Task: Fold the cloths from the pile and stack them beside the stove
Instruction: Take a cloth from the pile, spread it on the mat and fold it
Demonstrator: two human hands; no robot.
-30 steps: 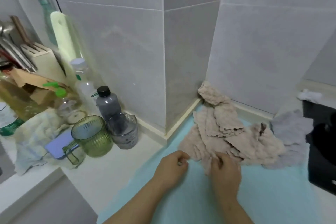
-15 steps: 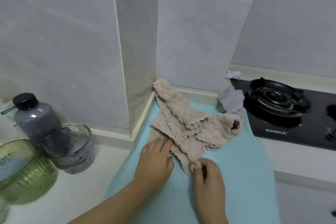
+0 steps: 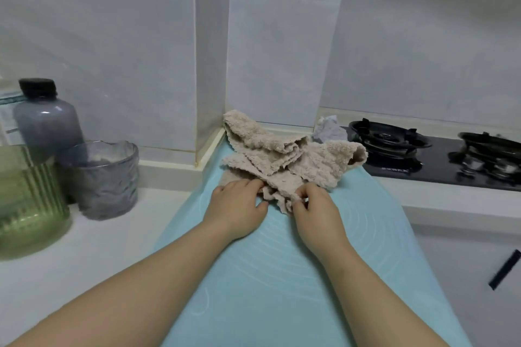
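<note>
Left hand [image 3: 239, 204] and right hand [image 3: 316, 207] are pinching the near edge of the cloths [image 3: 282, 159] lying piled on the mat [image 3: 267, 276] beside the stove [image 3: 394, 149], apparently separating one; spreading it flat follows.

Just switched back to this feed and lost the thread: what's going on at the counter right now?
A person is working bare-handed on a crumpled pile of beige cloths lying on a light blue mat. The left hand and right hand both hold the pile's near edge, the right pinching a corner. A small grey cloth lies bunched between the pile and the stove. No folded stack is in view yet.
</note>
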